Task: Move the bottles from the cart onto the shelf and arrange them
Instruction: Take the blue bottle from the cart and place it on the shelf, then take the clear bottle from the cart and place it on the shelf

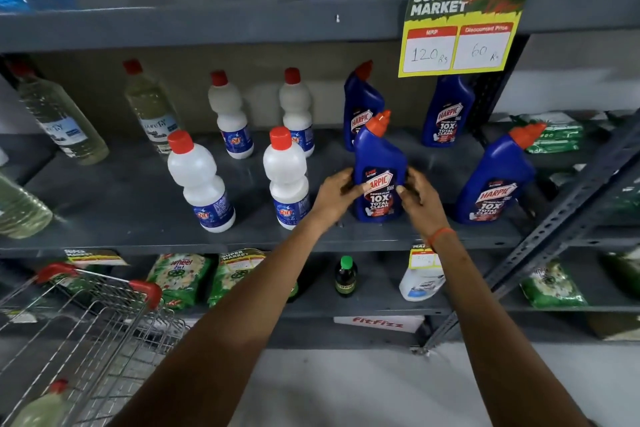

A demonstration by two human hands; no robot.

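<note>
A blue Harpic bottle [379, 163] with an orange-red cap stands upright on the grey shelf [138, 198], near its front edge. My left hand [337, 196] grips its left side and my right hand [420, 196] grips its right side, thumbs on the label. Three more blue Harpic bottles stand around it: one to the right [495, 180] and two behind [360, 104] [448, 111]. Several white bottles with red caps [199, 180] [287, 177] stand to the left. The wire cart [86, 333] at lower left holds a pale bottle [41, 407].
Clear yellowish bottles [62, 118] [150, 107] stand at the shelf's left. A yellow price sign [460, 28] hangs from the upper shelf. Below are green detergent bags [180, 279], a small dark bottle [345, 276] and a white bottle [420, 282]. A slanted metal brace [554, 222] crosses on the right.
</note>
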